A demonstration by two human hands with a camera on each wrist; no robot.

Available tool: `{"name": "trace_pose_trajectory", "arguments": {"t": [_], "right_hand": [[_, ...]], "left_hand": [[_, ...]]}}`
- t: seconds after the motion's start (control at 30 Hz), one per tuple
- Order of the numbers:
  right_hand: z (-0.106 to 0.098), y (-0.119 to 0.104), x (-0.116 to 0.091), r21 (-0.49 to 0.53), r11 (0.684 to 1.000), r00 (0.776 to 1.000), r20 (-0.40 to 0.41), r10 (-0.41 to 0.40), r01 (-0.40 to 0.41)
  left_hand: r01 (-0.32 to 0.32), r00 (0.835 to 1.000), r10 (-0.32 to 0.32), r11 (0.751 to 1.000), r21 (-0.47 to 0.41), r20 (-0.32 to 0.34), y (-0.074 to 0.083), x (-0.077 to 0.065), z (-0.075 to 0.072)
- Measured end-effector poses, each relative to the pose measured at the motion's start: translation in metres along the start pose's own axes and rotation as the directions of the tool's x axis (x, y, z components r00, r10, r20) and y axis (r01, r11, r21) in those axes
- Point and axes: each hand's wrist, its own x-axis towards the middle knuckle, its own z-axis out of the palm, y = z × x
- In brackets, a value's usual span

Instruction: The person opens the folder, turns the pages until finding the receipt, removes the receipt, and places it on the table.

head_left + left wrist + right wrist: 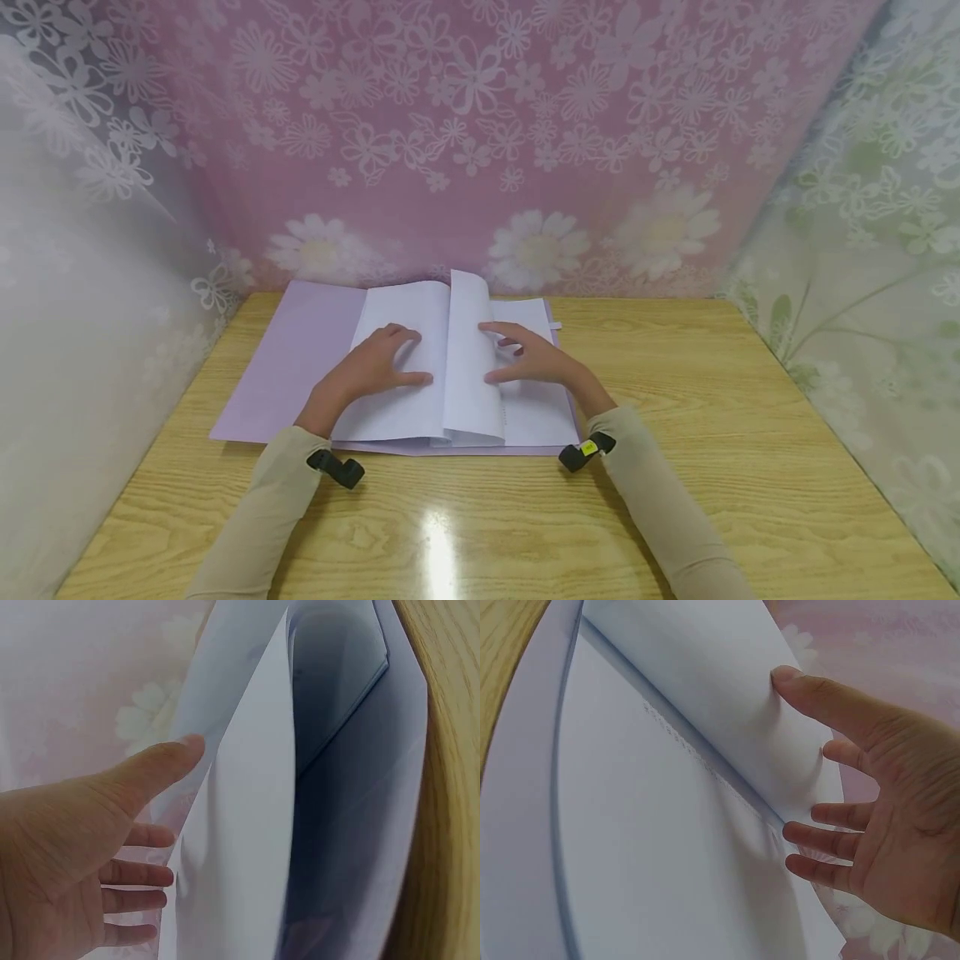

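Observation:
A lavender folder lies spread on the table with white sheets inside. Some sheets are turned to the left, others lie flat on the right side. Between them white paper stands up and curls over to the right. My left hand is over the left sheets, thumb and fingers apart, fingertips close to the raised paper in the left wrist view. On the other side, fingertips of my right hand touch the curled paper. A line of small print shows on the right sheet.
The folder rests on a wood-grain table. A small white tab sticks out from its right edge. Pink flowered covering stands behind the table, with pale flowered sides left and right. Each wrist wears a black strap.

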Motion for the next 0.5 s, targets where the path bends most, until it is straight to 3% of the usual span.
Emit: {"name": "trace_pose_trajectory", "arguments": {"t": [0.3, 0.5], "right_hand": [[0.001, -0.005, 0.0, 0.002, 1.0, 1.0, 0.003, 0.008, -0.008], [0.004, -0.009, -0.001, -0.004, 1.0, 1.0, -0.012, -0.002, 0.001]], "left_hand": [[-0.038, 0.992, 0.035, 0.999, -0.024, -0.124, 0.018, 0.003, 0.002], [-0.142, 0.979, 0.143, 0.99, 0.015, -0.147, 0.031, 0.004, 0.01]]}}
